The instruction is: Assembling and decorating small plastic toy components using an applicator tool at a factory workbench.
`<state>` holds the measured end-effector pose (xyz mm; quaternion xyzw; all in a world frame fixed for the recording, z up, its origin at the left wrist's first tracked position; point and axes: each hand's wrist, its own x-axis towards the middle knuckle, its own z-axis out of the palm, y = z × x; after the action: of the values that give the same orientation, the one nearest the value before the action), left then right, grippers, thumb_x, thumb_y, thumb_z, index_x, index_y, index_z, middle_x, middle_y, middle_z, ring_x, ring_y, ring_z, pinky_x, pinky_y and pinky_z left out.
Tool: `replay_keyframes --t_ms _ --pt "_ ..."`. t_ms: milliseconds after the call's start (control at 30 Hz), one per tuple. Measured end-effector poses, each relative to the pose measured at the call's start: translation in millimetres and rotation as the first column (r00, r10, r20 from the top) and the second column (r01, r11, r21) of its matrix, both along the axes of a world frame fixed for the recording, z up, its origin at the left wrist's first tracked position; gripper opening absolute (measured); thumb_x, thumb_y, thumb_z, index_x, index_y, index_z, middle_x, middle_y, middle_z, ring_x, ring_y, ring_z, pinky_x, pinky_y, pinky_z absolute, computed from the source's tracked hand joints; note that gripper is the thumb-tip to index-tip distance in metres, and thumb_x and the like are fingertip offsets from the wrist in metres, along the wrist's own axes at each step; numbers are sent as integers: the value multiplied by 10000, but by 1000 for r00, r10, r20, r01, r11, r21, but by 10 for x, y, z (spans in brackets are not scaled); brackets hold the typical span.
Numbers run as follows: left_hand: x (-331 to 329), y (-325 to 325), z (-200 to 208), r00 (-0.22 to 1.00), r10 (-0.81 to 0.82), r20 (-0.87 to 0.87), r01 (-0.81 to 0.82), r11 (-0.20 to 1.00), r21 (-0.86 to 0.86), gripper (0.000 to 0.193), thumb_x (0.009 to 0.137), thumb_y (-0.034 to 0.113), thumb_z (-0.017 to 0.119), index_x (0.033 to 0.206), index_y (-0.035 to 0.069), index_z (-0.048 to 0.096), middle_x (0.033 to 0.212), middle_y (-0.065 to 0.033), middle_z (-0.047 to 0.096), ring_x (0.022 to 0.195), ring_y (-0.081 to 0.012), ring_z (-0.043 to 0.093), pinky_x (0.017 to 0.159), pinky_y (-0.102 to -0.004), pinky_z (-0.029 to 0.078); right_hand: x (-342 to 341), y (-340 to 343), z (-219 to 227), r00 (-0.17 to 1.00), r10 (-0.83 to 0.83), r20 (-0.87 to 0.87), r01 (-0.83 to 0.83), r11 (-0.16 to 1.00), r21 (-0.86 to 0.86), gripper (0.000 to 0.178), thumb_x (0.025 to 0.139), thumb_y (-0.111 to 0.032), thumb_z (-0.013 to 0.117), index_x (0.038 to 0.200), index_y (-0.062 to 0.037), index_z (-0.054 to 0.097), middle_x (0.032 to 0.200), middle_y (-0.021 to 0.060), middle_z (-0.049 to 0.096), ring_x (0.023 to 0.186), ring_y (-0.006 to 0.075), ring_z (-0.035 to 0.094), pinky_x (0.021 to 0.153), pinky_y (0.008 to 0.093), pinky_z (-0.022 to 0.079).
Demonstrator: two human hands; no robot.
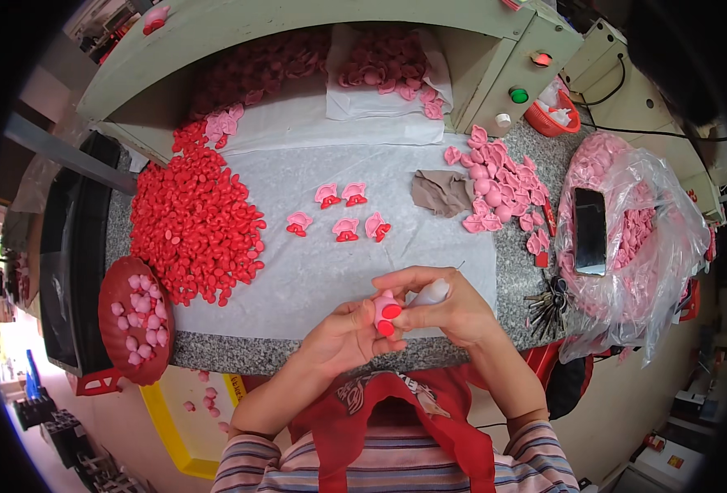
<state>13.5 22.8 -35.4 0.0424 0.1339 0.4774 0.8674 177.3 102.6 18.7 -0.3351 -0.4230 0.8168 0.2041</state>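
Near the front edge of the table, my left hand [334, 338] is closed on a small pink toy figure [381, 306] with two red oval feet facing up. My right hand [464, 316] grips a small whitish squeeze bottle [431, 293], and its fingertips reach the right side of the figure. Whether those fingertips also pinch the figure is hard to make out. Beyond my hands, several pink half shells with red feet [346, 228] lie apart on white paper [297, 287].
At left is a large heap of red feet parts [195, 226], with a red basket [107, 320] of pink figures beside it. Pink shells [495, 185] and a grey cloth [441, 193] lie right. Further right are keys [549, 308] and a phone [590, 230] on a plastic bag [667, 205].
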Motion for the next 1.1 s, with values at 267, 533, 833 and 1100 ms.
replay_keyframes --t_ms 267,533,833,1100 --pt "3 -21 -24 999 -42 2 42 999 -29 472 817 311 584 1154 13 438 961 -92 551 861 -211 559 861 -402 470 24 25 1 997 66 -44 -65 998 7 422 599 14 718 1005 33 608 826 84 594 784 157 583 690 256 474" --pt "42 -34 -46 989 -90 120 97 994 -51 504 785 338 622 1135 22 444 890 -77 519 822 -218 526 831 -408 488 -6 62 84 989 146 9 -146 987 64 360 531 19 755 878 13 655 769 22 583 732 110 537 653 245 415" --pt "-64 -60 20 998 -54 -14 56 978 203 479 808 247 605 1155 -46 451 1013 -117 567 922 -229 581 832 -400 483 -19 -95 215 994 101 49 -112 888 446 345 563 6 763 889 -34 658 797 14 569 728 94 505 634 218 410" --pt "223 -116 -40 888 216 407 -202 976 -79 497 853 423 487 1167 38 467 1057 -43 533 1008 -213 528 895 -389 450 -113 -155 -17 965 -241 106 144 821 552 306 624 8 730 915 -23 641 874 56 553 766 102 510 667 230 438"
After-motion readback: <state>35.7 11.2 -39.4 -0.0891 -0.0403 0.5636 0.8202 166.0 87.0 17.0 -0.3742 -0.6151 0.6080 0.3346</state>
